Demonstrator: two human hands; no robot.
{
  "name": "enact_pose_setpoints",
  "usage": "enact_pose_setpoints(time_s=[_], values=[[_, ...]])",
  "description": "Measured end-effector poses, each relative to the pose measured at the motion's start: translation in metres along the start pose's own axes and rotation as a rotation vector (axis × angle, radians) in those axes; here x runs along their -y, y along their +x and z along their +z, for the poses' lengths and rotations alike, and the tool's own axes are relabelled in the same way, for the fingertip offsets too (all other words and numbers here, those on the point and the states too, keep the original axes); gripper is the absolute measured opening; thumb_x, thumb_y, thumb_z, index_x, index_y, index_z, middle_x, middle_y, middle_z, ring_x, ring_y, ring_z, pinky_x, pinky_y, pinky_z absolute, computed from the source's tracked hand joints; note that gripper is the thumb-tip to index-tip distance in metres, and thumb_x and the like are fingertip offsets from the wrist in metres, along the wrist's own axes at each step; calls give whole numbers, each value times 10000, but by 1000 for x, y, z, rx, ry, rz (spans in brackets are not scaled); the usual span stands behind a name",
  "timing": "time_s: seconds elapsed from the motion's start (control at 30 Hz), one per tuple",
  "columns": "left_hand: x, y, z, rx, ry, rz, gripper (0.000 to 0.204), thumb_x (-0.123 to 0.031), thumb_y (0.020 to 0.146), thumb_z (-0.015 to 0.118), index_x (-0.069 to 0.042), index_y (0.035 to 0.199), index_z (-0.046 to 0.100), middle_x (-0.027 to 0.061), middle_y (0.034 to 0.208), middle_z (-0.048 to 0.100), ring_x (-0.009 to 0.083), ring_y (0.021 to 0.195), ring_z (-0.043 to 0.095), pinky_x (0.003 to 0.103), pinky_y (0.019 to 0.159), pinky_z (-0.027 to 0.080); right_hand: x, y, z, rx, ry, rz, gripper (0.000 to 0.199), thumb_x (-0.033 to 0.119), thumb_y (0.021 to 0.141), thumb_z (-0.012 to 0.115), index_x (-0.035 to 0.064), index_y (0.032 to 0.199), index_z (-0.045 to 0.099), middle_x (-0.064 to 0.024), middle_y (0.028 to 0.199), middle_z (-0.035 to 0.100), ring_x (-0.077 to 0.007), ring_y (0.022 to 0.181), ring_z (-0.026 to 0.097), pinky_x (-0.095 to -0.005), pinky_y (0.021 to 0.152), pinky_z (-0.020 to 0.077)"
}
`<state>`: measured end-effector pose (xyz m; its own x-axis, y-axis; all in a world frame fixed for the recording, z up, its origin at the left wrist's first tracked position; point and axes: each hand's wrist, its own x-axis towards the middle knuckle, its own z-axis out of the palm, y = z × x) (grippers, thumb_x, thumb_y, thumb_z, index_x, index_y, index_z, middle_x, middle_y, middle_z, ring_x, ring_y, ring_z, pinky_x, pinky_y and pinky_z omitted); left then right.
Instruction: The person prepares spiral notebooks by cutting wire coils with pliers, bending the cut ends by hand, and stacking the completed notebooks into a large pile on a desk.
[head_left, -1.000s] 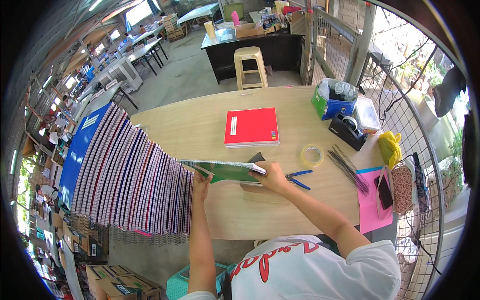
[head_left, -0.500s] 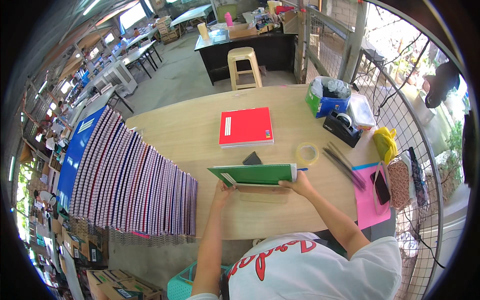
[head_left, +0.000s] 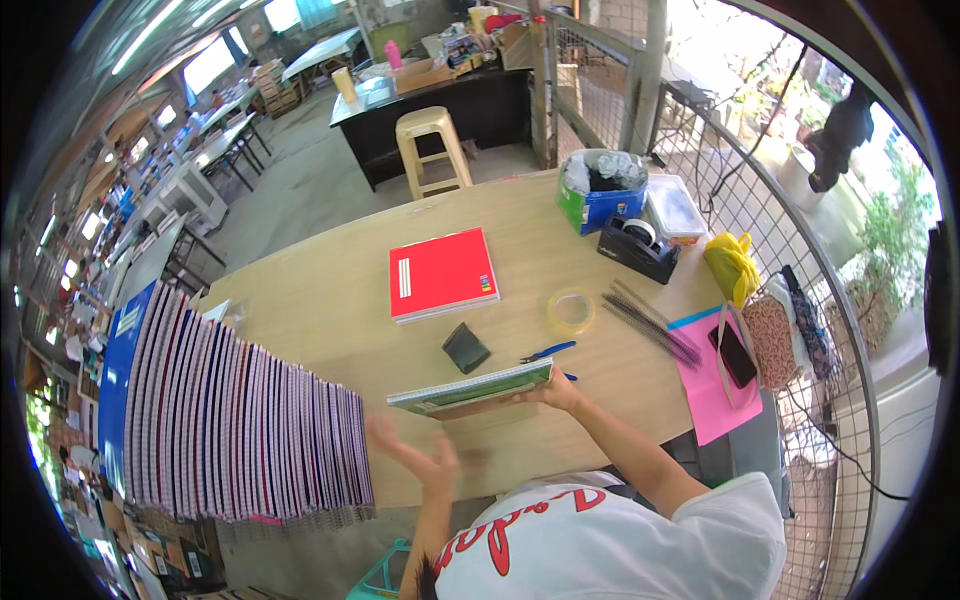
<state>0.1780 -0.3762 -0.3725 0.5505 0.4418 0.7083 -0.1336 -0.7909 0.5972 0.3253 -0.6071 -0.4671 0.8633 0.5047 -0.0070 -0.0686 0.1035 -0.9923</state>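
My right hand (head_left: 556,391) holds a green-covered spiral notebook (head_left: 470,389) by its right end, lifted a little above the wooden table (head_left: 330,320). My left hand (head_left: 415,455) is open and blurred, below and left of the notebook, not touching it. A long row of spiral notebooks (head_left: 230,420) stands on edge at the table's left. A red notebook (head_left: 442,273) lies flat farther back.
Near the notebook lie a small black pad (head_left: 466,347), blue-handled pliers (head_left: 548,351), a clear tape roll (head_left: 571,310) and black binding rods (head_left: 650,322). A tape dispenser (head_left: 637,246), a blue bin (head_left: 598,190), pink paper (head_left: 712,385) and a phone (head_left: 736,354) sit at the right.
The green notebook has been lifted off the table and now hangs from my right hand alone. My left hand has let go and dropped back toward me.
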Motion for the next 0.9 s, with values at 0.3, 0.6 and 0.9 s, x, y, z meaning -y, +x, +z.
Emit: enact_pose_setpoints(time_s=[0.3, 0.6, 0.9], values=[[-59, 42, 71, 668, 66, 308, 529, -260, 844, 720, -80, 1324, 586, 155, 1247, 583, 345, 1189, 543, 600, 1090, 315, 11, 23, -176, -593, -1167, -6, 293, 144, 788, 763, 68, 1067, 716, -186, 1028, 705, -335, 1001, 668, -457, 850, 528], [-85, 4, 139, 419, -73, 164, 393, -277, 735, 745, -50, 1029, 617, 137, 1023, 611, 307, 1046, 571, 509, 876, 423, -35, 4, -281, -408, -963, -193, 384, 100, 977, 531, -40, 1334, 538, -224, 1230, 647, -363, 991, 659, -437, 912, 501], [-80, 35, 100, 466, -193, 47, 548, -269, 775, 722, -14, 1237, 572, 190, 1130, 618, 327, 1047, 603, 514, 950, 419, 133, 2, -98, -112, -745, -183, 259, -56, 873, 573, -40, 1096, 702, -138, 968, 717, -183, 909, 656, -288, 814, 516]])
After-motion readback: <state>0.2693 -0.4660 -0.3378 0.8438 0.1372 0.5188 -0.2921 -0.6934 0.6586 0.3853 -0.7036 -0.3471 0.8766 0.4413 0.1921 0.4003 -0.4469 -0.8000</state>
